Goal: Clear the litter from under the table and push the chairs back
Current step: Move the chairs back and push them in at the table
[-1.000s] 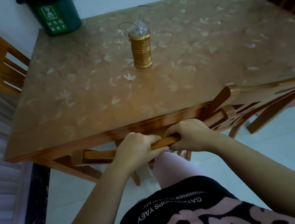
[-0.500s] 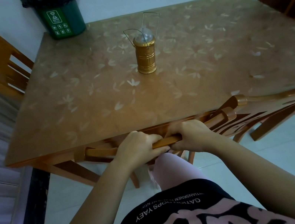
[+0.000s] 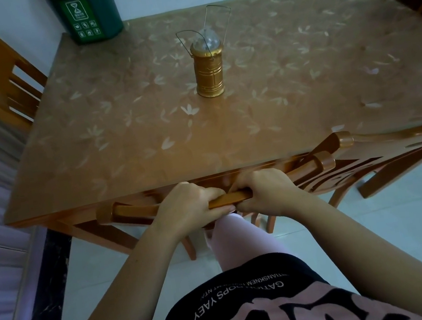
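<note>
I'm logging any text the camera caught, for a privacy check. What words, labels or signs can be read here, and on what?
"GATIO...OOPS YAEY": black shirt, upside down to the camera, middle letters blurred.
Smaller line beside it: too blurred to read.
Large pink letters on the shirt: cut off, unreadable.
Green bin: white hourglass-like sign and small icons; caption too small to read.
Gold lantern: no text shows.

- left hand (image 3: 186,208) and right hand (image 3: 264,192) grip the curved top rail of a brown wooden chair (image 3: 134,210) tucked against the floral-patterned brown table (image 3: 142,121)
- gold cylindrical lantern (image 3: 208,72) stands upright on the tabletop
- green plastic bin (image 3: 86,13) behind the table's far corner
</note>
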Motion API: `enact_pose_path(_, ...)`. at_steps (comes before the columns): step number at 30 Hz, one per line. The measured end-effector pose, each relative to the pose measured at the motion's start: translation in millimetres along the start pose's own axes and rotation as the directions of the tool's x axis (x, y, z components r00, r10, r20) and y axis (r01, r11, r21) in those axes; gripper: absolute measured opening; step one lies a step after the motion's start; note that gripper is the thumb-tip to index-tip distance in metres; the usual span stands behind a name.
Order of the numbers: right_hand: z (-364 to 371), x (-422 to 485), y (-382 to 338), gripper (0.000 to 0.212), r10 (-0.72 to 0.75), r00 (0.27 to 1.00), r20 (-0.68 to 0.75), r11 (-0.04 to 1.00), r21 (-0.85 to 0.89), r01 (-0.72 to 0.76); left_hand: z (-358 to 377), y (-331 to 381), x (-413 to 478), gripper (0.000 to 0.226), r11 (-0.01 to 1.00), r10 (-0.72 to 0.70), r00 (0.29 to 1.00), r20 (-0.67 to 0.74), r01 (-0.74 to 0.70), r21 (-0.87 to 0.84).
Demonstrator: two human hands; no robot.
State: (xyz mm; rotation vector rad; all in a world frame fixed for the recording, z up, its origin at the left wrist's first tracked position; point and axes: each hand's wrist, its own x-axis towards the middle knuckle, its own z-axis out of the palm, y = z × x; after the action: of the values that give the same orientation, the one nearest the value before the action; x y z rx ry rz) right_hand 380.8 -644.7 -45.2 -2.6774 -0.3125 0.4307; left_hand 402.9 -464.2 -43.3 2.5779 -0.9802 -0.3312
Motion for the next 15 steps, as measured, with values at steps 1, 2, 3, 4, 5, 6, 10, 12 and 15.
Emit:
enact_pose_path(1,1.0,-0.5,-0.8,0.029,-0.003,1.000,-0.007,1.000,0.001,0.003,-0.3,-0.3,-0.7,0.032,1.000,-0.006,1.000,0.006,0.006,-0.007)
enact_pose_path(2,2.1,-0.9,-1.4,0.028,-0.007,1.000,-0.012,1.000,0.002,0.007,-0.3,-0.4,-1.2,0.032,1.000,-0.014,1.000,0.008,0.014,-0.009)
enact_pose_path(3,2.4,-1.3,-1.7,0.027,-0.010,1.000,-0.016,1.000,0.002,0.010,-0.1,-0.4,-1.5,0.032,1.000,-0.020,1.000,0.005,0.020,-0.012)
enact_pose_path(4,2.3,-1.7,-1.8,0.028,-0.010,1.000,-0.017,1.000,0.002,0.010,-0.1,-0.2,-1.8,0.031,1.000,-0.025,1.000,-0.001,0.025,-0.016)
enact_pose_path(5,1.7,-1.8,-1.7,0.028,-0.007,1.000,-0.018,1.000,0.003,0.007,-0.1,0.0,-2.0,0.031,0.999,-0.029,1.000,-0.005,0.029,-0.021)
enact_pose_path(6,0.7,-2.3,-1.5,0.028,-0.003,1.000,-0.016,1.000,0.005,0.003,-0.2,0.3,-2.3,0.031,0.999,-0.032,0.999,-0.008,0.031,-0.023)
enact_pose_path(10,-1.2,-6.0,-1.0,0.028,-0.027,1.000,0.012,1.000,0.005,0.027,0.8,0.0,-3.3,0.033,0.998,-0.038,0.999,-0.007,0.037,-0.044)
enact_pose_path(12,-5.4,-11.6,-0.6,0.037,-0.039,0.999,0.031,0.996,0.078,0.036,0.9,0.8,-3.8,0.042,0.998,-0.047,0.999,-0.022,0.046,-0.035)
enact_pose_path(15,-16.2,-20.0,2.2,0.048,-0.071,0.997,-0.026,0.992,0.102,0.073,1.7,2.9,-6.2,0.059,0.989,-0.080,0.993,-0.089,0.090,0.115)
